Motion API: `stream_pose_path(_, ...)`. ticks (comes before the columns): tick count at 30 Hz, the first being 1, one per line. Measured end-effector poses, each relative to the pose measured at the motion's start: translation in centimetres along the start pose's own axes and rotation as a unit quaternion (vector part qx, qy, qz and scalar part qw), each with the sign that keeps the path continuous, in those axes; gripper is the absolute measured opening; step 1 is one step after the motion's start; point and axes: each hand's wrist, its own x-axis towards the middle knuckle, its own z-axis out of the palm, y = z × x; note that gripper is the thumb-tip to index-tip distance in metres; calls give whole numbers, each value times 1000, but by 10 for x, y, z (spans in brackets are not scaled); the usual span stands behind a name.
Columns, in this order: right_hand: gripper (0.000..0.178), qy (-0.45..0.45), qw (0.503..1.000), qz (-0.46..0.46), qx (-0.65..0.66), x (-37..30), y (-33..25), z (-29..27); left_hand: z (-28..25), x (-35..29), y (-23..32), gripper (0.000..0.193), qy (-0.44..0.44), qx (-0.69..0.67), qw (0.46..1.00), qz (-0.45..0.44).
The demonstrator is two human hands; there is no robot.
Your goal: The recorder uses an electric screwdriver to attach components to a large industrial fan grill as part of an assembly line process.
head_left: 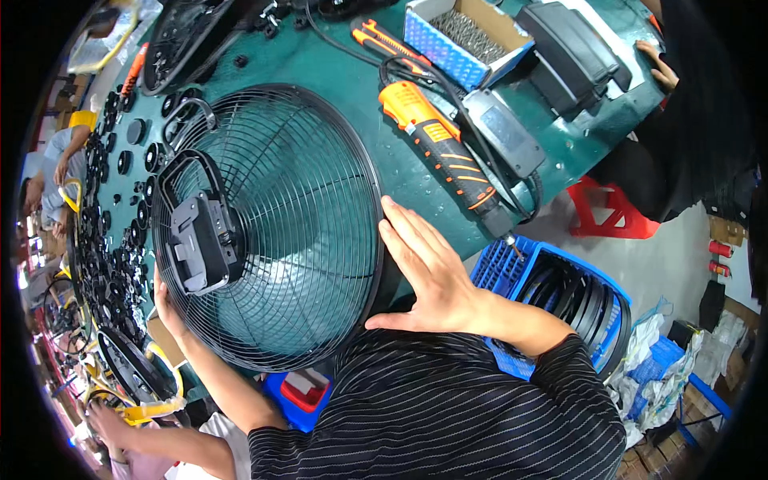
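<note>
A round black wire fan guard (pixel 308 196) lies on the green table in front of me, its bowed wire side up. At its hub, left of centre, sits a black plastic housing (pixel 200 244), and a curved black handle (pixel 180 112) stands at the far left rim. My right hand (pixel 432 276) is open, fingers stretched and laid along the guard's right rim, thumb spread toward me. On the near left side, my left hand (pixel 170 310) rests against the rim with its fingers extended upward; part of it is hidden by the guard.
Right of the guard lies an orange and black power screwdriver (pixel 440 144) with its cable. Behind it are a box of screws (pixel 468 40), a utility knife (pixel 392 44) and a black case (pixel 568 56). Small black parts (pixel 120 264) cover the left; a blue crate (pixel 528 280) stands right. Co-workers are nearby.
</note>
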Motion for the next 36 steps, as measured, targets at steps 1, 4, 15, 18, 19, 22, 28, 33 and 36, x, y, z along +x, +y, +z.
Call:
stream_pose_path(1, 119, -15, 1000, -5, -9, 0, 1, -1, 1, -1, 0, 67, 7, 6, 1000, -3)
stream_pose_path(4, 117, 5, 1000, 3, 4, -1, -1, -1, 4, -3, 3, 68, 40, 43, 998, -12)
stream_pose_path(15, 109, 7, 999, 20, 34, 2, -2, -4, 4, -20, 8, 59, 182, -67, 973, -124)
stream_pose_path(18, 105, 8, 998, 34, 45, 3, -2, -5, 12, -23, 10, 52, 182, -48, 979, -82)
stream_pose_path(19, 103, 10, 998, 41, 54, 3, -2, -5, 7, -21, 7, 52, 179, -48, 979, -83)
stream_pose_path(22, 100, 13, 997, 40, 63, 4, -3, -5, -35, -23, -4, 51, 158, 32, 987, -26)
stream_pose_path(28, 101, -5, 998, 49, 49, 6, -2, -12, -39, -28, -14, 49, 178, 73, 981, -4)
stream_pose_path(33, 101, -3, 999, 28, 36, 8, 3, -12, -77, -29, -24, 50, 158, 88, 984, 5)
stream_pose_path(36, 102, 4, 999, 19, 27, 9, 2, -12, -98, -30, -31, 51, 148, 69, 986, 14)
